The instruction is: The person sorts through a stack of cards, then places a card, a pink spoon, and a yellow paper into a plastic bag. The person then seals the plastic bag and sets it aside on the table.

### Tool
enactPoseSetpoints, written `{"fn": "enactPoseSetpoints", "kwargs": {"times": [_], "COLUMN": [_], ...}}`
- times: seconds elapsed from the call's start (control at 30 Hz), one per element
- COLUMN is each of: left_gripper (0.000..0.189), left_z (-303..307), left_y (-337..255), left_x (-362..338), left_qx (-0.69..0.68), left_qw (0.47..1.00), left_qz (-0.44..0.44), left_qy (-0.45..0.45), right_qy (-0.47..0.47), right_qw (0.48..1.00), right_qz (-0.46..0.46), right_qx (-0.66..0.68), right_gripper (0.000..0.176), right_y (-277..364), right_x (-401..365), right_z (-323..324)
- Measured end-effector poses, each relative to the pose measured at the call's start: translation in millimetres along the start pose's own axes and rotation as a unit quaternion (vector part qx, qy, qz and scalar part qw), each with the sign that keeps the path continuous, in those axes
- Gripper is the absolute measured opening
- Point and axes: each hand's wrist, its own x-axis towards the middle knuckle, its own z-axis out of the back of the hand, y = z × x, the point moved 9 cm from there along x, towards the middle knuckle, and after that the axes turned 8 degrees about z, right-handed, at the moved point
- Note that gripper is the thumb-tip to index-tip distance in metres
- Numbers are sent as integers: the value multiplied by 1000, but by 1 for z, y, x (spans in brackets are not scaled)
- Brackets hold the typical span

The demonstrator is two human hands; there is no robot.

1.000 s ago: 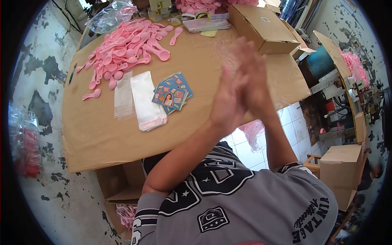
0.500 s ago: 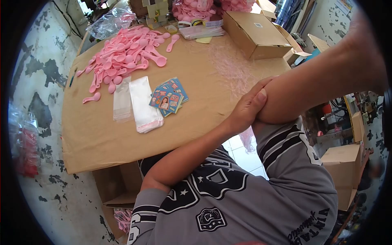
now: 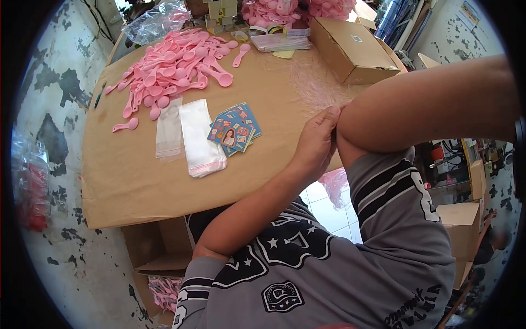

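Note:
My left hand (image 3: 319,136) reaches across my body and is closed against my bent right elbow (image 3: 353,123), its thumb uppermost and its fingers partly hidden. My right forearm rises past the right edge of the view, and my right hand is out of sight. Left of my left hand, on the table, lies a fanned stack of blue printed cards (image 3: 235,129). Beside it are a stack of clear plastic bags (image 3: 201,137) and a smaller set of clear bags (image 3: 169,131). A large heap of pink measuring spoons (image 3: 170,68) lies farther back.
A brown-paper-covered table (image 3: 137,192) spans the front. A closed cardboard box (image 3: 356,52) stands at its back right, near scattered clear plastic strips (image 3: 318,82). Bagged pink spoons (image 3: 271,12) are at the back. A pen (image 3: 99,95) lies at the left edge.
My left hand has slid from gripping my right forearm near the elbow to the elbow's tip. My right forearm has dropped lower in view, and the view has shifted slightly.

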Motion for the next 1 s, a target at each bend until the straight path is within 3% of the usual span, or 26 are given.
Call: {"fn": "enactPoseSetpoints", "kwargs": {"times": [0.23,0.33,0.43,0.57,0.63,0.83,1.0], "left_gripper": [31,44,58,51,44,39,26], "left_z": [26,25,17,17,0,12,23], "left_y": [0,-2,-9,-6,-7,19,28], "left_x": [-4,3,-3,5,-2,9,13], "left_qx": [265,364,421,163,-22,69,-2], "left_qw": [963,930,891,983,996,997,1000], "left_qz": [1,-54,-165,-88,-2,20,21], "left_qy": [-42,-14,-31,16,85,33,16], "right_qy": [5,7,7,8,6,3,2], "right_qw": [1000,1000,1000,1000,1000,1000,1000], "right_qz": [1,-2,-1,-2,-3,-2,-3], "right_qx": [-14,-15,-18,-18,-15,-19,-20], "right_gripper": [54,54,54,53,53,53,53], "right_y": [0,-1,1,0,-2,-3,-3], "right_x": [3,1,2,1,0,1,3], "right_z": [-2,-5,-5,-6,-7,-6,-5]}}
